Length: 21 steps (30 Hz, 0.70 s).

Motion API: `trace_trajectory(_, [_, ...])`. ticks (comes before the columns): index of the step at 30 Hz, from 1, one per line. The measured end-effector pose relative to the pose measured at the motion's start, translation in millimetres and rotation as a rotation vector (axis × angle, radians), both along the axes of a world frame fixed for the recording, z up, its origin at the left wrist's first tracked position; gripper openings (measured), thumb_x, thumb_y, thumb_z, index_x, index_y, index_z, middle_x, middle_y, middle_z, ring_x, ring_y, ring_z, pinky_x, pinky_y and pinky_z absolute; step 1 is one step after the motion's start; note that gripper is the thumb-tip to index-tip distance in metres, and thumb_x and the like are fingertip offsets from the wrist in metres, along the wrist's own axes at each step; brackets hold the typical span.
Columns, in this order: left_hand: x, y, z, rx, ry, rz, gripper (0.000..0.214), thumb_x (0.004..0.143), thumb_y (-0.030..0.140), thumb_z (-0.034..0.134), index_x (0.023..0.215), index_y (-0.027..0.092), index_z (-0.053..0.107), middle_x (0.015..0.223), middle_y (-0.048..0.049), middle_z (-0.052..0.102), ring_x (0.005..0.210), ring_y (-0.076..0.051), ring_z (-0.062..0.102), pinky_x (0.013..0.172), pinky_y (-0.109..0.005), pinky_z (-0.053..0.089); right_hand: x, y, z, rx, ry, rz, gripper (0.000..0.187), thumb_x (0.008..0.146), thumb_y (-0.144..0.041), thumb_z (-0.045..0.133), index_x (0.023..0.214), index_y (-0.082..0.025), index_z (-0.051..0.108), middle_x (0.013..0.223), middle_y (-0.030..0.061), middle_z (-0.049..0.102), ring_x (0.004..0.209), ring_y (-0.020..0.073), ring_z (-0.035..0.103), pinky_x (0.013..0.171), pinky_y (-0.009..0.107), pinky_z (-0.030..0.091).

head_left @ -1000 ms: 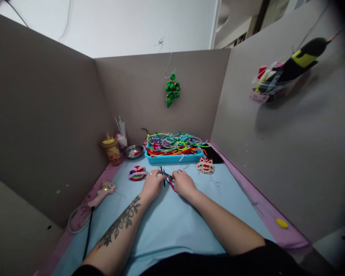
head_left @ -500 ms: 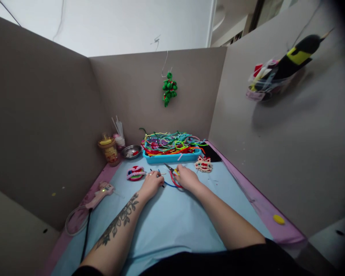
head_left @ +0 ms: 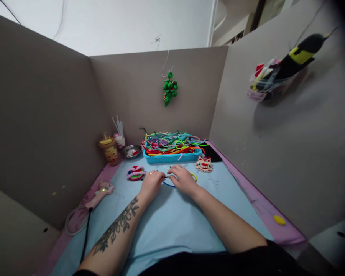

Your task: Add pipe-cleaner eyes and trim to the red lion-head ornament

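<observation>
My left hand (head_left: 153,184) is closed, its thumb and forefinger pinching a short black pipe cleaner (head_left: 166,177). From the other side my right hand (head_left: 185,180) meets the free end of this piece with curled fingertips. Partly hidden under my right hand lie the scissors, with a yellow-lined handle loop (head_left: 194,177) showing. A blue pipe cleaner (head_left: 169,185) curves on the cloth between my hands. Left of them rests a pink, red and green pipe-cleaner piece (head_left: 135,173); to the right is a cream and red one (head_left: 203,165).
Behind my hands stands a blue tray (head_left: 172,158) heaped with coloured pipe cleaners. A glue gun (head_left: 100,194), a metal bowl (head_left: 132,151) and a lidded cup (head_left: 109,151) are at left. Grey panels (head_left: 161,111) enclose the table; a dark flat object (head_left: 212,152) lies at back right.
My right hand has let go of the scissors, which now lie beneath it. It has moved left to the black pipe cleaner in my left hand.
</observation>
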<state>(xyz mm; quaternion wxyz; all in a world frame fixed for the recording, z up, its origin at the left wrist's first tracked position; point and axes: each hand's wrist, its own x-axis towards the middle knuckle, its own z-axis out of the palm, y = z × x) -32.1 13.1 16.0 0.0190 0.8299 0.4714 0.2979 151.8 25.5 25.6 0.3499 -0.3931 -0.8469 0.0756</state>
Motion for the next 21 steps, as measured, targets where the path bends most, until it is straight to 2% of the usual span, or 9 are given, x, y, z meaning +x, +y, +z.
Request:
trace_trajectory(2, [0,-2,-1.4,-0.003,-0.02,0.004,0.015,0.086,0.021,0.048,0.089,0.02,0.063,0.084,-0.0073,0.063,0.084,-0.022,0.056,0.075,-0.033,0.039,-3,-4,-1.6,0.045,-0.067,0.019,0.014,0.085,-0.019,0.051,0.094,-0.02,0.062,0.095,0.0059,0.06,0.096,0.0198,0.05,0.086,0.031,0.038])
trace_trajectory(6, [1,-4,-3.1,0.007,-0.008,-0.02,0.015,0.087,0.024,0.049,0.087,0.021,0.063,0.083,-0.0073,0.063,0.083,-0.022,0.056,0.075,-0.032,0.039,-7,-6,-4.6,0.097,-0.182,-0.034,0.012,0.087,-0.02,0.051,0.087,-0.02,0.063,0.092,0.0069,0.06,0.092,0.0205,0.049,0.081,0.031,0.038])
trace_trajectory(14, [4,-11,1.3,0.018,0.066,0.012,0.013,0.087,0.022,0.051,0.089,0.018,0.063,0.083,-0.0057,0.065,0.081,-0.019,0.057,0.072,-0.029,0.042,-9,-7,-6.0,0.181,-0.179,-0.045,0.011,0.083,-0.017,0.055,0.079,-0.019,0.064,0.092,0.0078,0.059,0.09,0.0212,0.048,0.077,0.032,0.038])
trace_trajectory(17, [4,-14,2.4,-0.015,0.01,0.011,0.014,0.086,0.02,0.05,0.088,0.018,0.064,0.085,-0.0058,0.065,0.082,-0.018,0.058,0.074,-0.028,0.043,-8,-4,-8.7,0.153,-0.104,-0.035,0.013,0.081,-0.014,0.055,0.074,-0.019,0.064,0.089,0.0071,0.06,0.087,0.0206,0.049,0.076,0.032,0.039])
trace_trajectory(21, [4,-14,1.9,-0.031,-0.12,0.006,0.016,0.086,0.02,0.049,0.085,0.019,0.066,0.082,-0.0051,0.063,0.078,-0.016,0.058,0.072,-0.026,0.043,-8,1,-13.0,0.027,0.176,-0.033,0.014,0.077,-0.01,0.056,0.071,-0.019,0.064,0.082,0.0044,0.058,0.085,0.0186,0.051,0.079,0.031,0.04])
